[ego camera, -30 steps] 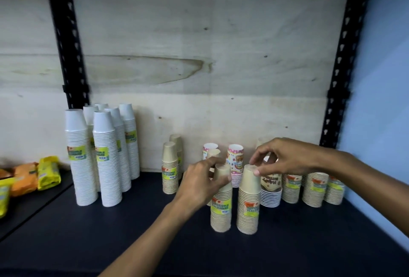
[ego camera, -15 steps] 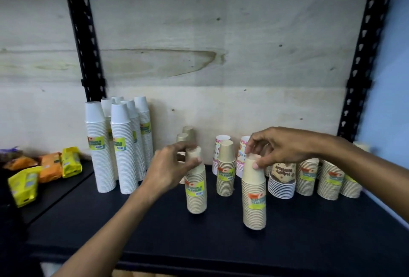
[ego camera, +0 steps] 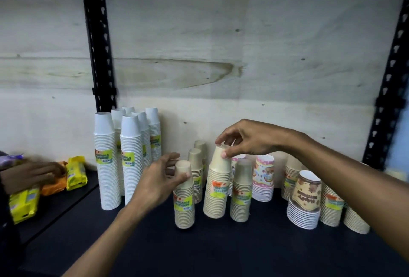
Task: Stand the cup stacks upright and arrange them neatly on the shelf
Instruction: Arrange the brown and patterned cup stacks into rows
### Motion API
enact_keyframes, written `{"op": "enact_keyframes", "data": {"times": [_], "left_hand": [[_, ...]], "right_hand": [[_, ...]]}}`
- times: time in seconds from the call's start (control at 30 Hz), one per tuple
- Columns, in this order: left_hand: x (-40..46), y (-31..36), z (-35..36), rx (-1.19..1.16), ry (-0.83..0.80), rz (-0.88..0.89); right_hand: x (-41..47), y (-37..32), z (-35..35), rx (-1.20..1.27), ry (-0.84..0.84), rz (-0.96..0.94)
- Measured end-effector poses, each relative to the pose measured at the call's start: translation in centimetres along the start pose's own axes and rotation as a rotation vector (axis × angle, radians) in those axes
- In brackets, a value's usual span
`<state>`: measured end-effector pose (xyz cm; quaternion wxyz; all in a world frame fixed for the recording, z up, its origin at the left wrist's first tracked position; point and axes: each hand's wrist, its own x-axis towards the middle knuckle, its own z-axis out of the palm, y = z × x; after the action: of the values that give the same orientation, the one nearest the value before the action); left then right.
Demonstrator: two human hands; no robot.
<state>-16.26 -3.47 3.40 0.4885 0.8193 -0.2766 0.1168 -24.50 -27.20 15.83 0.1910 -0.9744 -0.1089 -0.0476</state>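
Several upright stacks of paper cups stand on the dark shelf [ego camera: 221, 250]. My left hand [ego camera: 159, 179] pinches the top of a small beige cup stack [ego camera: 184, 201] at the front. My right hand [ego camera: 247, 139] grips the top of a taller beige stack [ego camera: 218, 190], which stands slightly tilted beside another beige stack [ego camera: 241, 195]. Two more beige stacks [ego camera: 195, 172] stand behind them. Tall white cup stacks [ego camera: 130, 157] are grouped at the left by the wall.
Patterned cup stacks [ego camera: 264, 177] and a brown printed stack [ego camera: 305, 199] stand at the right, with more beige stacks behind. Yellow and orange snack packets [ego camera: 75, 172] lie on the neighbouring shelf at the left, where another person's hand [ego camera: 28, 175] reaches. Black uprights [ego camera: 97, 44] frame the bay.
My left hand has shifted its small beige stack leftward, in front of the rear beige stacks. My right hand has carried its taller stack back and left, beside the other stack.
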Motion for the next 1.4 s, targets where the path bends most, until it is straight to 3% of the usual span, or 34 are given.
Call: {"op": "enact_keyframes", "data": {"times": [0.27,0.53,1.4], "left_hand": [[1.7,-0.9,0.5,-0.053,-0.041,0.006],[2.4,-1.5,0.9,-0.064,-0.037,0.023],[1.6,-3.2,1.7,-0.026,-0.08,0.111]], "right_hand": [[5.8,3.5,0.3,-0.156,0.054,0.099],[9.2,7.1,2.1,-0.143,0.093,0.193],[10.5,8.7,4.8,-0.182,0.151,0.193]]}}
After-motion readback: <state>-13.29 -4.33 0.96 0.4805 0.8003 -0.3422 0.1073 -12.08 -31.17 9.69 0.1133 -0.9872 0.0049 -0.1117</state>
